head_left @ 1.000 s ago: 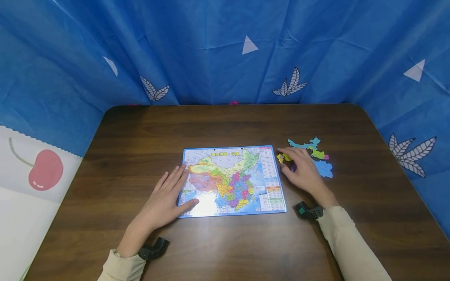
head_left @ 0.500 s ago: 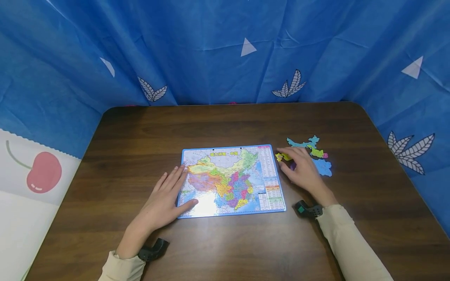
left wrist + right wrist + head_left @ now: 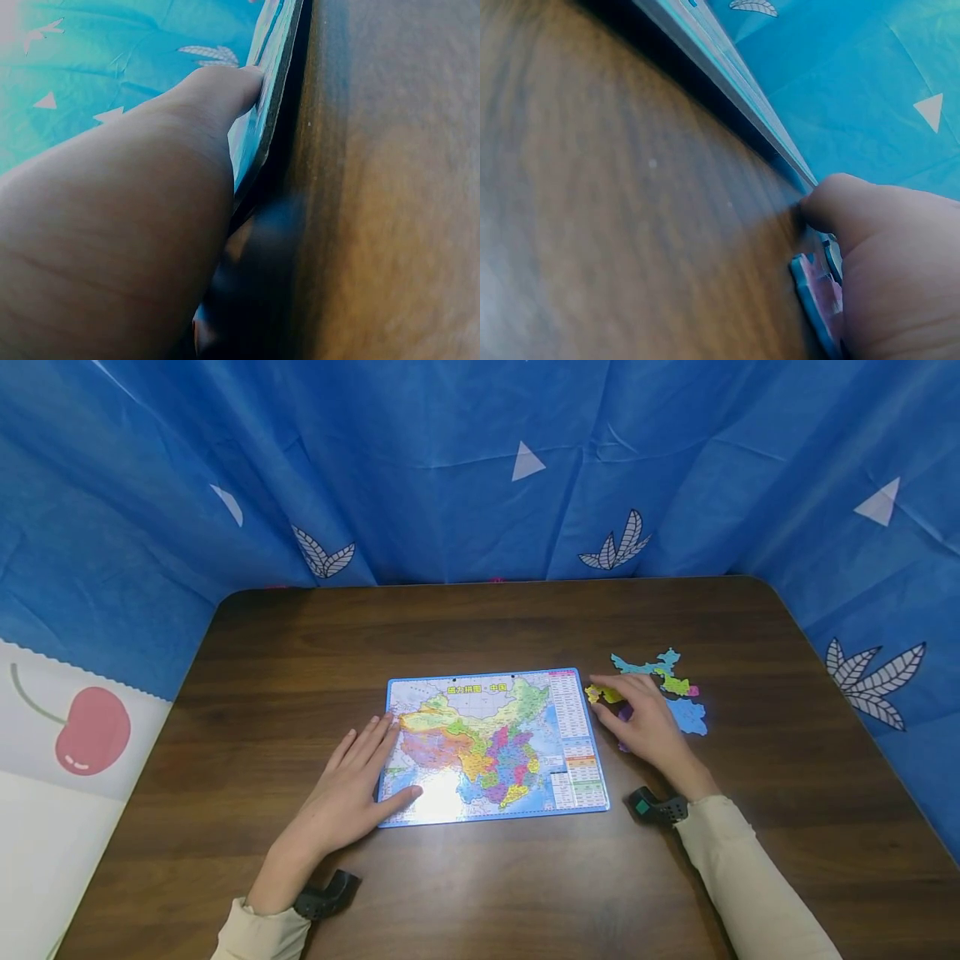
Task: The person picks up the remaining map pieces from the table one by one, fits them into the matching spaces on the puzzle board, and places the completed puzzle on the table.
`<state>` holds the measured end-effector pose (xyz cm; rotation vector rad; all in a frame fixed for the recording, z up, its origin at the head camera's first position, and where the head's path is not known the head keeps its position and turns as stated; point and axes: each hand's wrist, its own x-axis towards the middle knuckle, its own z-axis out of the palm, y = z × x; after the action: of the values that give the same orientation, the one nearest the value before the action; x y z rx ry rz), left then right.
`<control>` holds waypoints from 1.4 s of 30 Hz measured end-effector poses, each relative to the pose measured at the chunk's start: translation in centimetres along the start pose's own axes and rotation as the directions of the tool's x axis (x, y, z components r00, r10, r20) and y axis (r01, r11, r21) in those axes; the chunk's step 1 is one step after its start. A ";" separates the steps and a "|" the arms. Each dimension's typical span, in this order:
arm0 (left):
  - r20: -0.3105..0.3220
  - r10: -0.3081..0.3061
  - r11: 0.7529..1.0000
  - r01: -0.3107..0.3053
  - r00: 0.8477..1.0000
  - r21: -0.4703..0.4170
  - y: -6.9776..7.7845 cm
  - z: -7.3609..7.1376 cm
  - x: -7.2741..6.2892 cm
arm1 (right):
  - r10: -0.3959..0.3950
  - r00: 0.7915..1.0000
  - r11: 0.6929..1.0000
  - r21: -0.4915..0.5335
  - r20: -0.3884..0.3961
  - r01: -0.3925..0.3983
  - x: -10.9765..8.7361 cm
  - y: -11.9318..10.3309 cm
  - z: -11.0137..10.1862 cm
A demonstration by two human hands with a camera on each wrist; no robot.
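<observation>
My left hand lies spread on the left edge of a blue-framed map puzzle board in the head view. In the left wrist view its thumb rests on the board's face near the edge. To the right of the board, my right hand is low over several loose map puzzle pieces. Its thumb and index finger are apart, with a small yellow puzzle piece at the gap between them. A purple piece shows partly beside the thumb. The palm hides part of the pile.
Beyond the right hand lie a cyan piece, a light green piece, a pink piece and a blue piece. All rest on a dark wooden table. A blue patterned curtain hangs behind its far edge.
The small yellow piece has shifted slightly left, towards the board, and more purple shows below the right thumb. The left hand stays on the board; the head view has drifted slightly.
</observation>
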<state>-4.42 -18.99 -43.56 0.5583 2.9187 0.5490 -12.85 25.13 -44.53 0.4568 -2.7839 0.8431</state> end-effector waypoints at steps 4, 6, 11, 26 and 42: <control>-0.003 0.003 1.000 -0.003 1.000 0.003 0.0 0.0 0.0 | -0.003 1.000 1.000 0.030 -0.021 0.003 0.0 0.0 0.1; -0.003 0.004 1.000 -0.004 1.000 0.005 0.0 0.0 0.0 | -0.004 0.999 0.999 0.043 -0.035 0.006 0.0 0.0 0.1; -0.004 0.004 1.000 -0.004 1.000 0.006 0.1 -0.1 0.0 | 0.000 0.998 0.999 0.054 -0.061 0.003 -0.1 -0.2 0.0; -0.004 0.000 1.000 0.000 1.000 0.007 0.1 0.0 -0.1 | -0.015 0.995 0.997 0.070 -0.098 0.022 -0.3 -0.3 0.0; -0.010 0.001 1.000 -0.001 1.000 0.000 0.1 0.1 -0.1 | -0.071 0.989 0.993 0.085 -0.133 0.083 -0.4 -0.4 0.0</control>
<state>-4.30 -18.93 -43.58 0.5583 2.9278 0.5527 -12.33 24.94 -44.42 0.5024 -2.6010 0.9479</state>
